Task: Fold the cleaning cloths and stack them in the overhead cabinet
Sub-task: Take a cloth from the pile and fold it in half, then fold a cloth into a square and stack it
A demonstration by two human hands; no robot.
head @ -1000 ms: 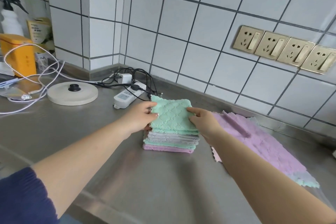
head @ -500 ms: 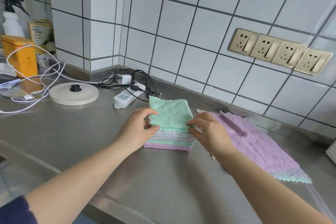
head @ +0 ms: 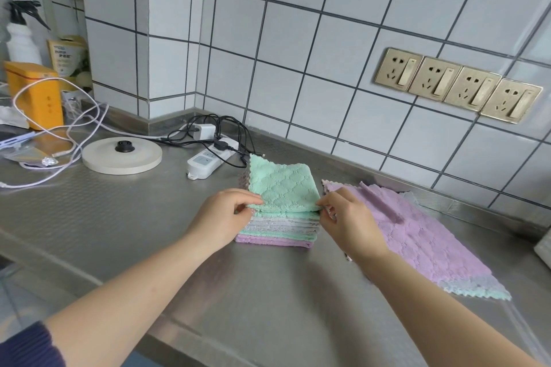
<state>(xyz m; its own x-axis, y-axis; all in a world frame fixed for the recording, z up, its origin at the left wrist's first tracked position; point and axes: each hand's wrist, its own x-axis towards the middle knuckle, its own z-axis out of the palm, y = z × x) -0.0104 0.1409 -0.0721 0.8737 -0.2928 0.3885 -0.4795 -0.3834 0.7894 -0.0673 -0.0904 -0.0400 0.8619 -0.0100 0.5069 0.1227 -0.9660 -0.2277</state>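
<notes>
On the steel bench [head: 119, 217], the left hand [head: 222, 217] and right hand [head: 347, 219] each pinch a near corner of the green cloth [head: 281, 185] topping the folded stack [head: 277, 228], beside unfolded purple cloths [head: 417, 232]; the pouch [head: 67, 52] label is unreadable.

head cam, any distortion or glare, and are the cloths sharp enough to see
Head view: wide-angle bending bows the tile lines and tilts the wall sockets; soft, even daylight, only a dull sheen on the steel counter, no hard glare; the folded stack and both hands, left and right, are sharp, the near forearms slightly soft.
</notes>
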